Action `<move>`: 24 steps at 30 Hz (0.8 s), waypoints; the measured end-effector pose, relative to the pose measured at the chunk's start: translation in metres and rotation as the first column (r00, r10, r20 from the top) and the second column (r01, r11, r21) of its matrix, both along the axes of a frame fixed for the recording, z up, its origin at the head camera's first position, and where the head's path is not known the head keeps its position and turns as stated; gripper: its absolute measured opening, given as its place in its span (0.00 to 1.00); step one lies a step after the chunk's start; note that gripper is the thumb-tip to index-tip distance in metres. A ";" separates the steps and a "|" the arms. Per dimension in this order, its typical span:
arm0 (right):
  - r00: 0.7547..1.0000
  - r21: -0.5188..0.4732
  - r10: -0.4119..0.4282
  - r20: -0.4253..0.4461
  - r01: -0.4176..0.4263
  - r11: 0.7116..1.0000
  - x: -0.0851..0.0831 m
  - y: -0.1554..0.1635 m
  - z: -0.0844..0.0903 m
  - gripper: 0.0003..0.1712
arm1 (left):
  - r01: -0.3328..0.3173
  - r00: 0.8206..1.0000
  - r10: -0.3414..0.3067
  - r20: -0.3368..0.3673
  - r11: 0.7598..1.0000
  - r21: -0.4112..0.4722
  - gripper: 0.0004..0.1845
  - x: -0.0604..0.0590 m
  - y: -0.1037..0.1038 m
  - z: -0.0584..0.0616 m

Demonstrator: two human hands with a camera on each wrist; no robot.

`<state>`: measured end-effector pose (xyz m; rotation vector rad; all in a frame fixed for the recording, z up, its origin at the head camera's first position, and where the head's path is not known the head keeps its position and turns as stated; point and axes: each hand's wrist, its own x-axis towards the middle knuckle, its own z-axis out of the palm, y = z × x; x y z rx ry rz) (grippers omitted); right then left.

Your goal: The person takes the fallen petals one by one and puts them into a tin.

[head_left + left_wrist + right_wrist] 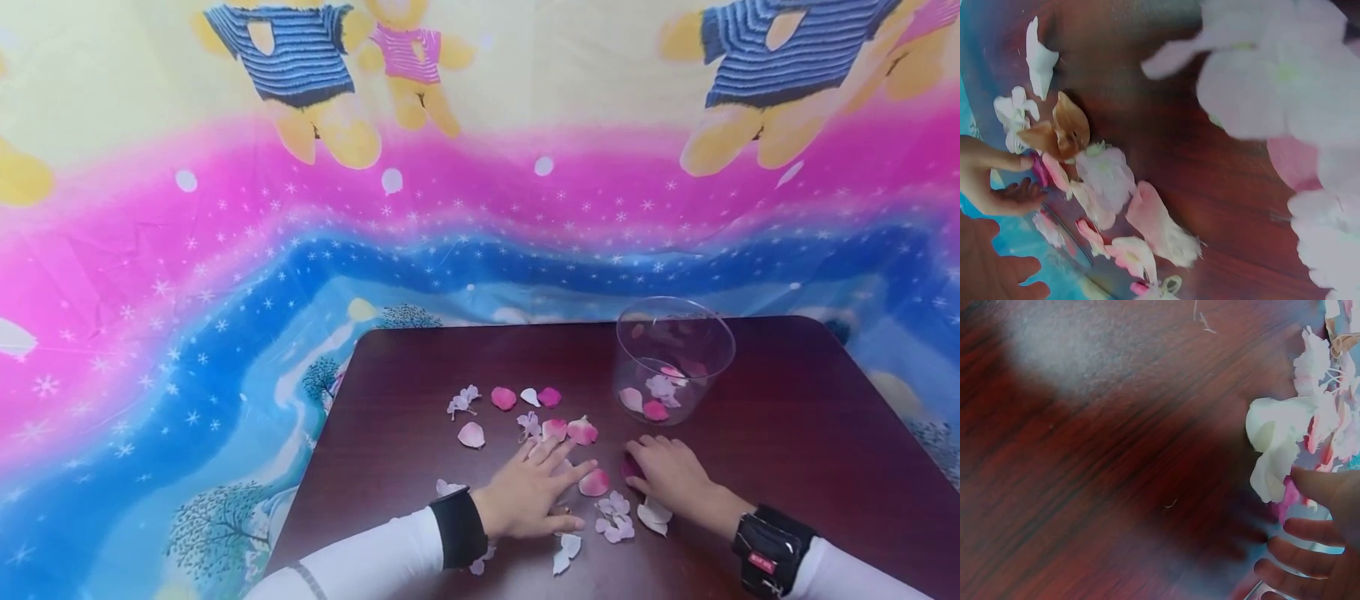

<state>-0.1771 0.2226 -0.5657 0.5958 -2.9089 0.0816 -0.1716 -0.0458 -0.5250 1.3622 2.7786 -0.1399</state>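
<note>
While left fingers (pixel 573 475) spread over dark table (pixel 420 367), right fingers (pixel 1302 557) curl round magenta petal (pixel 1288 499); snowflake-printed cloth (pixel 525 200) behind.

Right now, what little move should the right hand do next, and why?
Perhaps lift the magenta petal toward the clear tub with the right hand: that petal is right at its fingers, the tub stands just beyond, and other petals already lie inside.
</note>
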 end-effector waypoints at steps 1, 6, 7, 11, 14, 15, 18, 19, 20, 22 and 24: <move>1.000 -0.002 0.006 -0.009 -0.006 1.000 0.000 0.000 0.000 0.22 | 0.004 1.000 -0.004 -0.004 1.000 -0.003 0.43 0.001 0.001 -0.001; 1.000 -0.018 0.012 0.019 -0.012 1.000 0.000 -0.001 0.000 0.14 | 0.021 0.999 -0.021 -0.029 1.000 -0.015 0.42 0.006 0.006 -0.003; 0.999 -0.019 0.014 0.029 -0.013 1.000 -0.001 -0.001 0.000 0.14 | 0.021 0.999 -0.021 -0.029 1.000 -0.015 0.42 0.007 0.006 -0.003; 0.999 -0.012 0.020 0.042 -0.020 1.000 -0.002 0.000 -0.003 0.13 | 0.019 0.999 -0.020 -0.034 1.000 -0.019 0.42 0.008 0.007 -0.004; 0.999 -0.011 0.026 0.030 -0.025 1.000 -0.002 0.000 -0.006 0.14 | 0.015 0.999 -0.016 -0.040 1.000 -0.023 0.42 0.008 0.007 -0.004; 0.999 -0.010 0.027 0.026 -0.026 1.000 -0.002 0.000 -0.006 0.14 | 0.015 0.999 -0.016 -0.042 1.000 -0.023 0.42 0.008 0.007 -0.005; 1.000 -0.004 0.030 0.005 -0.030 1.000 -0.002 0.000 -0.006 0.15 | 0.014 0.999 -0.014 -0.037 1.000 -0.019 0.42 0.007 0.007 -0.005; 0.999 0.001 0.032 -0.005 -0.032 0.999 -0.002 0.000 -0.005 0.14 | 0.013 0.999 -0.014 -0.035 1.000 -0.016 0.42 0.007 0.006 -0.005; 0.999 0.006 0.033 -0.016 -0.033 0.999 -0.002 -0.001 -0.004 0.14 | 0.015 0.999 -0.015 -0.037 1.000 -0.011 0.42 0.006 0.006 -0.004; 0.998 0.009 0.035 -0.043 -0.035 0.999 -0.003 -0.002 0.001 0.14 | 0.014 0.999 -0.014 -0.037 1.000 -0.001 0.42 0.005 0.006 -0.003; 0.997 0.006 0.035 -0.070 -0.034 0.999 -0.004 -0.003 0.007 0.13 | 0.014 0.999 -0.014 -0.042 1.000 0.006 0.43 0.003 0.007 0.000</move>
